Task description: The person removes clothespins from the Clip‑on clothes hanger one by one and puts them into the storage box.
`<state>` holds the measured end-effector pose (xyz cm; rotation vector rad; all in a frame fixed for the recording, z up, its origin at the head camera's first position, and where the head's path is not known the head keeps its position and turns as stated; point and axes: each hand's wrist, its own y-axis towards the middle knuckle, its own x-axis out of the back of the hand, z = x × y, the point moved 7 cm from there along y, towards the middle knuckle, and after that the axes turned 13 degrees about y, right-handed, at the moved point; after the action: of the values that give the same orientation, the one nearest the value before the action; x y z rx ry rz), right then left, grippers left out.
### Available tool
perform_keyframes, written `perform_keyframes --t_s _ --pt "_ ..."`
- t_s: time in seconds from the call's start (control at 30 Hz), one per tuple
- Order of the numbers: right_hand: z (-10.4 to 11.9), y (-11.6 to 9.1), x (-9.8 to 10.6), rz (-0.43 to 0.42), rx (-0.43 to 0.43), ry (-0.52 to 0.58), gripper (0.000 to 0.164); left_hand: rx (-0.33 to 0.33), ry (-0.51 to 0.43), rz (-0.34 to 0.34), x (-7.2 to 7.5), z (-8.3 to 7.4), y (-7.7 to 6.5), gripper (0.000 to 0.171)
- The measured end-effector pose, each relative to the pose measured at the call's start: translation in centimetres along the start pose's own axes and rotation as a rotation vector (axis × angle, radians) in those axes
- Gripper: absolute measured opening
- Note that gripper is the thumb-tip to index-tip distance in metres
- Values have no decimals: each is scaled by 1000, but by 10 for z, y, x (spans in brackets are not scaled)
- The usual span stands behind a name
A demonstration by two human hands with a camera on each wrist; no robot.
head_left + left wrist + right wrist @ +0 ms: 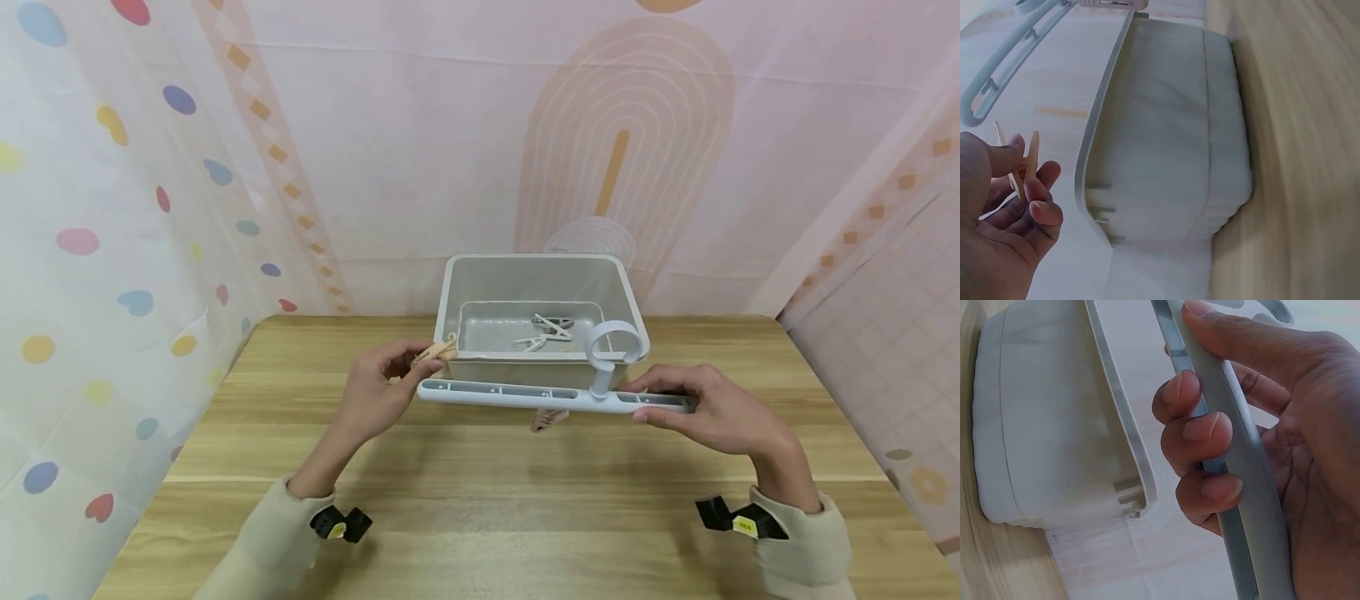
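Observation:
My right hand [705, 406] grips the right end of a white plastic hanger bar [525, 394] with a ring hook [615, 343], held level above the wooden table [480, 500]. In the right wrist view my fingers [1200, 428] curl round the bar [1235, 462]. My left hand [382, 379] pinches a wooden clothespin [437, 351] just by the bar's left end; the left wrist view shows the clothespin [1027, 164] between my fingertips. One pinkish clip [547, 419] hangs under the bar's middle.
A grey plastic bin [540, 283] stands right behind the bar, with a couple of white clips [546, 332] on its floor. Patterned curtains close off the back and both sides. The table's front half lies below my wrists.

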<state>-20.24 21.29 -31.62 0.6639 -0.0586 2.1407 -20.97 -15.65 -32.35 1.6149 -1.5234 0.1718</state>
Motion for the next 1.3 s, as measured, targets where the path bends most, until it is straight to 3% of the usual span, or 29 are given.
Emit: perform_keyframes --t_s 0.33,1.1,1.3 --pt "1 1 0 3 10 -7 24 -35 53 51 6 -6 32 16" --pt "-1 1 0 7 -21 -14 22 -123 149 183 2 -22 98 17" --pt "-3 0 0 11 -34 -3 22 -99 187 213 -4 -19 114 17"
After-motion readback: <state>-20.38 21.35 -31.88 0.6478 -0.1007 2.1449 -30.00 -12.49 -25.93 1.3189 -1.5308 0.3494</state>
